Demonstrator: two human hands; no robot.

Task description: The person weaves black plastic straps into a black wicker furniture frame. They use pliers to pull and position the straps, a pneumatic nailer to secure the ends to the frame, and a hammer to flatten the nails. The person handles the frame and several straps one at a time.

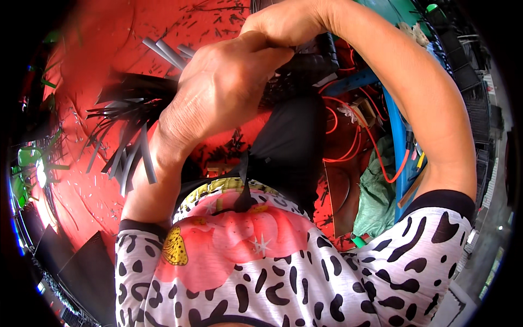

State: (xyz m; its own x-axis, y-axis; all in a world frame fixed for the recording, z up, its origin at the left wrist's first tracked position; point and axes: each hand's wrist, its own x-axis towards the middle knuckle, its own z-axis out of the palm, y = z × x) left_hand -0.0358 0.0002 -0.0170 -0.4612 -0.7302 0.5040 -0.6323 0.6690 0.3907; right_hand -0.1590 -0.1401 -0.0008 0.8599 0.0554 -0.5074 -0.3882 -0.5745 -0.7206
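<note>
My left hand [220,82] is closed in a fist, back of the hand up. From its outer side a bundle of flat black and grey strips [144,95] fans out, some hanging past the wrist. A few lighter grey strips [166,53] poke out beyond the knuckles. My right hand [283,23] is bent over at the top of the picture and meets the left at its thumb and index finger. Its fingers curl in, and what they hold is hidden. Just beyond the fingers sits a dark block-like object [308,68], partly covered.
Black scraps litter the red surface [87,136]. Right of my black-clad leg [289,141] runs a blue metal frame [400,158] with an orange-red hose [376,150]. A green sack [376,191] lies beside it. At the left edge is a green object [30,169].
</note>
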